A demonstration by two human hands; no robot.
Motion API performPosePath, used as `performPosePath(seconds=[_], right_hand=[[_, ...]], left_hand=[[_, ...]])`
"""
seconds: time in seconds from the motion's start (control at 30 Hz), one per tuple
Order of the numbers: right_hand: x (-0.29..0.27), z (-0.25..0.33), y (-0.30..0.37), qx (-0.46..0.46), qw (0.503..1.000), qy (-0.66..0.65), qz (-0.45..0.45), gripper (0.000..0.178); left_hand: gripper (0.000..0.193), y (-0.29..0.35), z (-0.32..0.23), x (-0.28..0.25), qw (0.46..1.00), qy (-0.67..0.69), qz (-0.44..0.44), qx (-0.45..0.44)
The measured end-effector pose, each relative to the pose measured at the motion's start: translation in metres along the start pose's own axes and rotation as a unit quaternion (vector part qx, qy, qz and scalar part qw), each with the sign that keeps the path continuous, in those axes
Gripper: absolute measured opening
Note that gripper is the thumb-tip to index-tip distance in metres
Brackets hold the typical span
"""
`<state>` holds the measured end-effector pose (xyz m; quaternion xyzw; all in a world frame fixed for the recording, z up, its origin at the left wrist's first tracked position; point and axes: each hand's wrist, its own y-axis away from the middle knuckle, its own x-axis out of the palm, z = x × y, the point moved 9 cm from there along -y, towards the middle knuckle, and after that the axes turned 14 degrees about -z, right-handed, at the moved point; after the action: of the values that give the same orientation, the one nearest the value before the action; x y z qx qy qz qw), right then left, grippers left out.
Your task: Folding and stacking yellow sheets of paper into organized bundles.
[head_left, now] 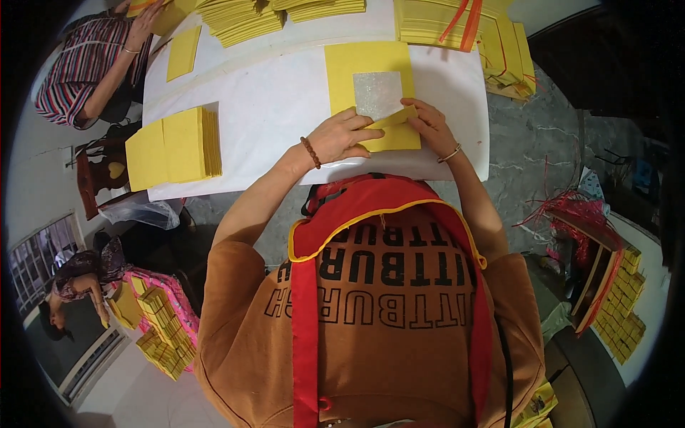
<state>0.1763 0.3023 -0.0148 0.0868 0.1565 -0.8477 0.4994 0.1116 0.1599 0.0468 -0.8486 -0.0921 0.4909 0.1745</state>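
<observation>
A yellow paper sheet (342, 75) with a silver rectangular patch (377, 91) lies on the white-covered table right in front of me. Its near edge is partly turned up in a slanting fold across the lower end of the patch. My left hand (338, 138) rests on the sheet's near left part, fingers spread, some of them touching the fold. At the sheet's right edge, my right hand (432, 130) pinches the raised end of the fold between thumb and fingers.
A thick stack of yellow paper (171, 146) sits at the table's left edge. More yellow stacks (239, 20) line the far side, with red ribbon strips (467, 28) at far right. Another person's hand (145, 20) handles yellow paper at far left. Someone else is at lower left.
</observation>
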Motion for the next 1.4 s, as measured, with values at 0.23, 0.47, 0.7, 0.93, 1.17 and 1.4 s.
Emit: performPosePath(seconds=[0.23,0.47,0.7,0.93,1.17,1.4], right_hand=[[-0.004,-0.011,-0.001,0.054,0.993,-0.104,-0.025,0.027],[0.001,-0.003,0.000,0.036,0.998,-0.030,-0.051,0.033],[0.002,-0.017,0.000,0.063,0.994,-0.080,-0.047,0.020],[0.005,-0.010,-0.002,0.016,0.998,-0.054,-0.008,0.023],[0.006,0.071,0.027,-0.272,0.914,0.300,-0.030,0.024],[0.011,0.033,0.017,0.030,0.999,0.032,0.016,0.020]], left_hand=[[0.020,0.000,0.005,-0.013,0.997,0.024,-0.073,-0.034],[0.029,0.011,0.018,-0.009,0.989,0.013,-0.083,-0.124],[0.062,0.028,0.030,-0.046,0.974,0.043,-0.140,-0.175],[0.043,0.035,0.042,-0.030,0.965,-0.167,-0.165,-0.114],[0.037,0.050,-0.005,-0.034,0.982,-0.149,-0.117,-0.009],[0.015,0.049,0.040,-0.036,0.945,-0.024,-0.178,-0.273]])
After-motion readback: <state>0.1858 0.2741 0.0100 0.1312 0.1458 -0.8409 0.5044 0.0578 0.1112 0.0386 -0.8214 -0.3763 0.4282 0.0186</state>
